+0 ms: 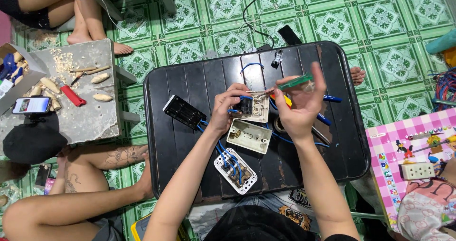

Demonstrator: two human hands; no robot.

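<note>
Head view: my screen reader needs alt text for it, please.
Over a black tray table, the left hand steadies a blue-wired switch module while the right hand holds a green-handled screwdriver to it. Other people sit nearby.

A cream switch module (252, 109) with blue wires (228, 156) is gripped by the left hand (224, 109) over a black tray table (190, 79). A green-handled screwdriver (290, 83) is held in the right hand (299, 105), tip at the module. A cream back box (249, 135) lies just below.

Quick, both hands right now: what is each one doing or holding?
Left hand: closed, pinching the cream switch module on the black table.
Right hand: closed around a green-handled screwdriver, tip at the module.
</note>
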